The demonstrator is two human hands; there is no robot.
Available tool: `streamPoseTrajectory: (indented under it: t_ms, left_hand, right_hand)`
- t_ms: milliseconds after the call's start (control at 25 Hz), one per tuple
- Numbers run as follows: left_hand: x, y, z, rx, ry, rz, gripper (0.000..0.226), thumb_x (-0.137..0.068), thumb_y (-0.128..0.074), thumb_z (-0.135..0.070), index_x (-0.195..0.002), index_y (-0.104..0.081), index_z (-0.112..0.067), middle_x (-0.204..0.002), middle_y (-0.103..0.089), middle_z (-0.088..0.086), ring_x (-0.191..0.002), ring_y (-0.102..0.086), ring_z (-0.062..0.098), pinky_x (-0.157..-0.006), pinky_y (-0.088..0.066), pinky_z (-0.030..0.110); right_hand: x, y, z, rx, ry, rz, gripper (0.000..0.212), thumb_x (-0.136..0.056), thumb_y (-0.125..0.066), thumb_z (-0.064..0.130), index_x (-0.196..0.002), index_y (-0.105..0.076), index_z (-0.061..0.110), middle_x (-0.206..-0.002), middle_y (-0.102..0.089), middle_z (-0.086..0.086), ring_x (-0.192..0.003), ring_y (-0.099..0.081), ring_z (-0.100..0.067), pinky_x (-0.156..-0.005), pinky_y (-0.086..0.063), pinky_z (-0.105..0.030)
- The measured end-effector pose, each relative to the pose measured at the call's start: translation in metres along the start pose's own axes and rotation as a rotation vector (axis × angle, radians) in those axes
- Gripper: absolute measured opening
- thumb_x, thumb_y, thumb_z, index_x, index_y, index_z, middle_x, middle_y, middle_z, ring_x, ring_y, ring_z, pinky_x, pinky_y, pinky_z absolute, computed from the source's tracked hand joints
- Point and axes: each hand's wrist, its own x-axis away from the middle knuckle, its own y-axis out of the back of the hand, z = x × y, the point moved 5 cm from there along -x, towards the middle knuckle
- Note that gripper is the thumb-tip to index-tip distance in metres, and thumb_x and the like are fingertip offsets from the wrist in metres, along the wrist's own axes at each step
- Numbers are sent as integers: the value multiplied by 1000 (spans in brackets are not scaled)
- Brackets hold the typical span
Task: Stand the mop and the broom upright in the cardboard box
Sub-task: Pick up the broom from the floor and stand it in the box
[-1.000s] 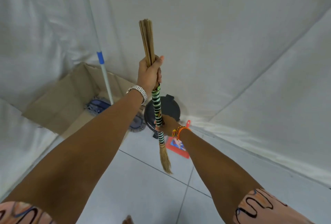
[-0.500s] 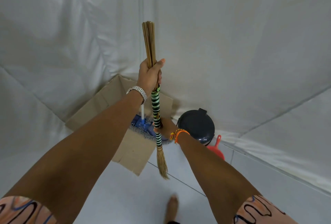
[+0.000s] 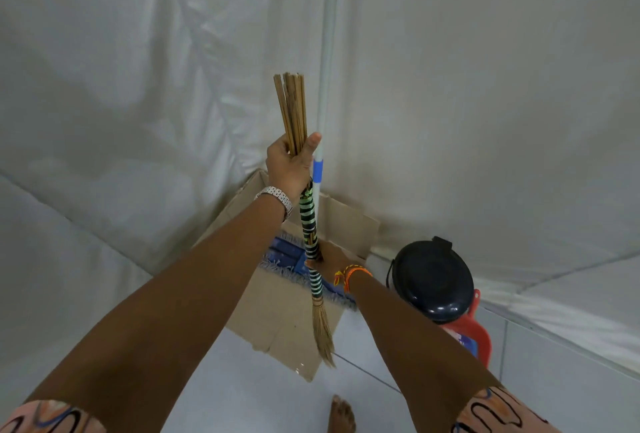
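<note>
Broom (image 3: 309, 235) clenched in both grips: left hand (image 3: 289, 167) high on the sticks, right hand (image 3: 327, 257) low on the banded wrap. Long axis near vertical, bristles down, hanging just in front of the cardboard box (image 3: 277, 311) (mop (image 3: 323, 93) already standing inside). Box lies ahead and below.

Single head-worn wide-angle view, looking forward and down along both outstretched forearms. Close on the hands mid-frame; the cardboard box (image 3: 277, 314) sits beyond them against the white sheeting (image 3: 138, 86); tiled floor (image 3: 242, 394) along the bottom edge.
</note>
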Motion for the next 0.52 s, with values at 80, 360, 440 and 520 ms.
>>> streamPoseTrajectory:
  t_ms: [80, 360, 440, 520]
  left_hand:
    - [-36, 17, 5, 56, 23, 24, 23, -90, -74, -36, -80, -67, -17, -64, -65, -1, -57, -60, 14, -62, -55, 28]
    - [-148, 61, 62, -59, 49, 182, 33, -102, -58, -32, -74, -57, -15, -61, -56, 0, -55, -55, 11, -64, -52, 27]
    - [-183, 69, 95, -111, 53, 202, 37, -102, -57, -37, -71, -56, -17, -60, -58, -2, -58, -58, 13, -72, -54, 36]
    - [-218, 78, 137, -154, 74, 218, 40, -102, -56, -40, -68, -55, -19, -59, -58, -4, -61, -59, 16, -76, -55, 41]
  right_hand:
    - [-35, -4, 21, -19, -7, 4, 44, -88, -61, 24, -127, -49, 8, -124, -61, -18, -113, -56, -37, -94, -46, -40]
    - [-164, -34, 50, -73, -65, -37, 37, -88, -60, 21, -121, -52, 7, -118, -63, -19, -108, -58, -36, -91, -48, -42]
    - [-208, -49, 42, -113, -104, -91, 33, -86, -61, 20, -116, -55, 8, -113, -65, -18, -104, -60, -35, -89, -49, -41]
    - [-260, -69, 29, -147, -139, -130, 30, -85, -61, 19, -114, -57, 9, -110, -67, -17, -101, -61, -35, -87, -50, -41]
